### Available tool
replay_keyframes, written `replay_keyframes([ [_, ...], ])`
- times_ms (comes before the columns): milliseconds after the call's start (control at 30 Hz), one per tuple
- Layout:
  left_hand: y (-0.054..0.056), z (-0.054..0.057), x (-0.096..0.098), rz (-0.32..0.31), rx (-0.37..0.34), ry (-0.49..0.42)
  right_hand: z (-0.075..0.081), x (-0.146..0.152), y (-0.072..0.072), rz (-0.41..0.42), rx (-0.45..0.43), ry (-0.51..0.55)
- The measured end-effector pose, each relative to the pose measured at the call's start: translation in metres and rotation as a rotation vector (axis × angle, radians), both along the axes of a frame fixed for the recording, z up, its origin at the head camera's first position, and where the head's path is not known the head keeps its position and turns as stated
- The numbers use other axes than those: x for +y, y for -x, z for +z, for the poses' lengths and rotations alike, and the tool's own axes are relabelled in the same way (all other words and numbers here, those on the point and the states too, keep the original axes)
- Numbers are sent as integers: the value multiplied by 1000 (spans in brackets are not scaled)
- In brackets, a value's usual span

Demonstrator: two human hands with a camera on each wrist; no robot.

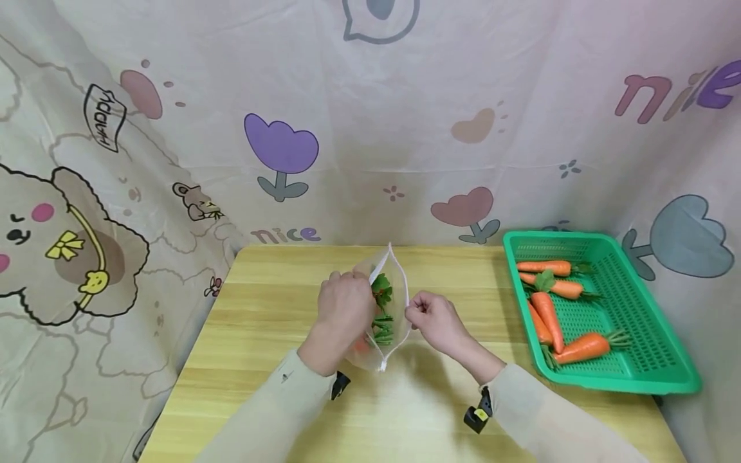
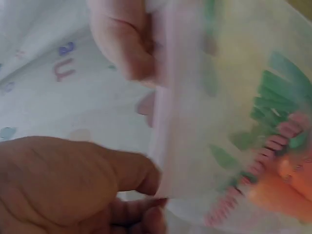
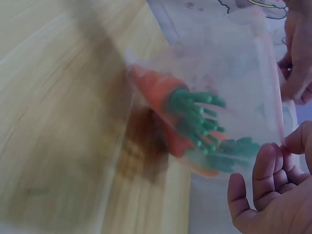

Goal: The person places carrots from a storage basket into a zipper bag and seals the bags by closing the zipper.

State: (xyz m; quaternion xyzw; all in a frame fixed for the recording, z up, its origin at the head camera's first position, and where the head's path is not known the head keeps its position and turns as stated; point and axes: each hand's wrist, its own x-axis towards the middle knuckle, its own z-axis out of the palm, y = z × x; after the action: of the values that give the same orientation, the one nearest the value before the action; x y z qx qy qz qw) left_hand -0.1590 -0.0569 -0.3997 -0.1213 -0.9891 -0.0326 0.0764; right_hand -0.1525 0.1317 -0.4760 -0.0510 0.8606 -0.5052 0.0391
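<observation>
Hanging at the far left is a pale cloth (image 1: 35, 109) with a big puffy bear (image 1: 35, 270) drawn on it. Next comes the wooden table (image 1: 260, 289), and over it the person's left hand (image 1: 346, 303) pinches the left side of the mouth of a cloudy plastic bag (image 1: 399, 321), thumb against fingers. The bag is in the middle, between both hands, with its mouth spread wide. I can't tell if its bottom touches the table. Through its side I see orange carrots (image 3: 158, 90) with green tops (image 3: 195, 117), and pink writing (image 2: 265, 156) runs across it. The bag looks thin, light and floppy, so it would likely sag if let go, and it may be a bit slippery. The white edges (image 1: 399, 265) at the top seem the best place to hold, because the soft sides would just crumple. The right hand (image 1: 437, 323) pinches the right edge, apart from the left one. Farthest right, a green basket (image 1: 648, 308) holds loose carrots (image 1: 583, 348), which look smooth and hard.
</observation>
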Motion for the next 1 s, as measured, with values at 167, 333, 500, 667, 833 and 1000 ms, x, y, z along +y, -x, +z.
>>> replay_keyframes([
  [167,-12,24,-9,35,-114,-32,6,-8,2,35,5,53],
  [333,-13,30,-10,34,-91,-48,6,-13,0,53,10,41],
  [500,-4,-3,8,-10,-56,101,-7,-6,-7,26,-16,-26],
  [667,0,-44,22,-113,111,190,-27,5,-13,-32,-27,-161],
  [833,-2,-57,26,-127,152,186,-42,15,-13,-75,-28,-257],
  [1000,-1,-54,28,-143,98,215,-53,23,-12,-91,-31,-358],
])
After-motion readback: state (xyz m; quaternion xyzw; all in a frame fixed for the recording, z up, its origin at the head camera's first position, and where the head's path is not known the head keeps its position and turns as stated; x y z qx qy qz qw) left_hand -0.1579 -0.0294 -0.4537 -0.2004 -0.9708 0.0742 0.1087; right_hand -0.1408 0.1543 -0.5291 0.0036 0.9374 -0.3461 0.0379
